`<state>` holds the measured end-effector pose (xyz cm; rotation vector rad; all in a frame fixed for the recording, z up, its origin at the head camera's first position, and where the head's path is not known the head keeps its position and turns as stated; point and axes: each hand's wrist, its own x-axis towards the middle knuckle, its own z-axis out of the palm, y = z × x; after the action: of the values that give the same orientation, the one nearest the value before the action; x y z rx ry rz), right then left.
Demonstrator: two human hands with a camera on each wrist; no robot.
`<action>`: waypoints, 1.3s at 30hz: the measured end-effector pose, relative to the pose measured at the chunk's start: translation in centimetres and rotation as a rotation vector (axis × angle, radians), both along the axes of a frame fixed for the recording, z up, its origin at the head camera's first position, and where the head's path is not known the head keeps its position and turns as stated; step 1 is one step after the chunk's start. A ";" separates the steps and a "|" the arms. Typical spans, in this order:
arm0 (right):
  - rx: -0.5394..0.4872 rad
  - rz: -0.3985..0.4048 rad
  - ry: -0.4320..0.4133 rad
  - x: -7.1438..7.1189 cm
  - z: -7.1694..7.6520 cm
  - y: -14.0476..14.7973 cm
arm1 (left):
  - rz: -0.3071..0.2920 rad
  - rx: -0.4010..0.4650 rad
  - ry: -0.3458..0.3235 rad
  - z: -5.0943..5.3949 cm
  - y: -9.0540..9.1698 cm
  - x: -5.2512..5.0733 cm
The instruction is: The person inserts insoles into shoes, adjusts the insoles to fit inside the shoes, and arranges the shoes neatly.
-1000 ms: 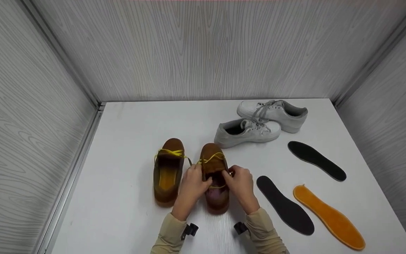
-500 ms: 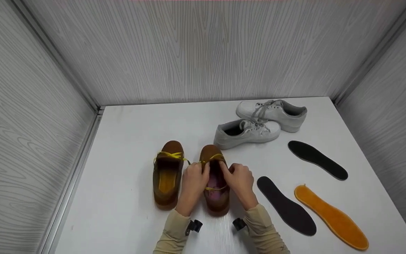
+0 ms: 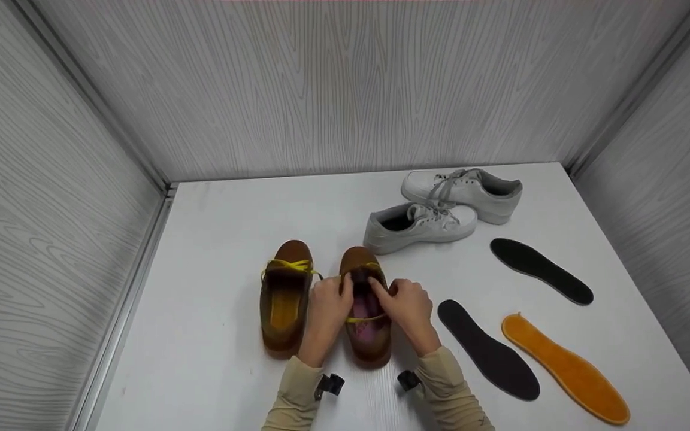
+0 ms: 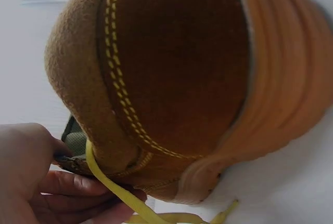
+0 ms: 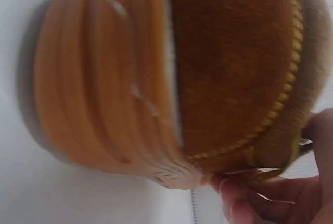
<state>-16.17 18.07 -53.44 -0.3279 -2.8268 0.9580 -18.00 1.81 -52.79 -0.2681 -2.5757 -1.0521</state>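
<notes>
Both your hands are narrow, pinching the brown shoe (image 3: 371, 354), which sits nr ctr of the table (image 3: 213, 347), toe pointing away from you. Your L hand (image 3: 327, 302) has the L side of the opening, thumb in, fingers outside; your R hand (image 3: 408, 302) has the R side, same way. A yellow lace (image 3: 366, 320) runs across the opening twd the heel, & you can see a pinkish insole (image 3: 363, 332) inside. L wrist view shows the lace hanging by your fingers, plus dbl yellow stitching round the heel.

Just L of your L hand, the other brown shoe (image 3: 282, 344) stands parallel, upright, w/ a yellow bow (image 3: 295, 264) & a tan insole (image 3: 284, 310).

Beyond, a bit R, you've 2 white shoes: the nr white shoe (image 3: 402, 236) has its heel close to your shoe's toe; the far white shoe (image 3: 489, 206) is behind it. On your R lie 3 loose insoles: black insole (image 3: 541, 271) farthest, dark grey insole (image 3: 489, 350) nearest your R hand, orange insole (image 3: 565, 368) beside it.
</notes>
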 end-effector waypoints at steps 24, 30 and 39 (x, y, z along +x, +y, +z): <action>-0.294 0.092 0.091 3.3 0.3 5.9 | -0.018 0.254 0.318 1.3 -1.0 2.9; -0.200 -0.044 0.080 4.8 -0.2 8.6 | -0.157 0.448 0.142 1.7 -0.3 3.7; -0.140 -0.126 -0.093 8.1 -0.5 12.7 | -0.422 0.750 -0.360 1.5 1.6 5.7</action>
<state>-8.08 30.78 -53.89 -0.5736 -2.7861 1.1442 -12.27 3.42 -51.32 -0.4607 -2.2229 -2.2994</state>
